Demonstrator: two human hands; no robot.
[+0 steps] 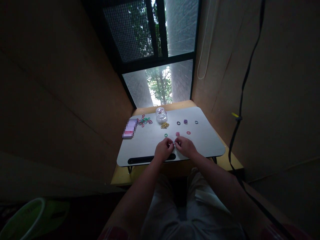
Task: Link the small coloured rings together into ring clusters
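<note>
My left hand (164, 148) and my right hand (185, 146) meet fingertip to fingertip over the front of the white lap table (147, 145). Both are closed in a pinch. A tiny pale bit shows between the fingertips, too small to name. Just beyond them lie a green ring (166, 135), a pink bundle (177, 134) and a red ring (188, 132), all like small hair ties. Farther back sit a dark ring (178, 123), a purple bundle (185, 122) and a blue-grey ring (196, 122). A yellow cluster of rings (164, 125) lies left of these.
A clear plastic jar (161, 115) stands at the back beside a pile of mixed coloured rings (145, 120). A phone (130, 128) lies at the left edge. The table's black slot (141, 160) runs along the front. A dark cable (243, 83) hangs at right.
</note>
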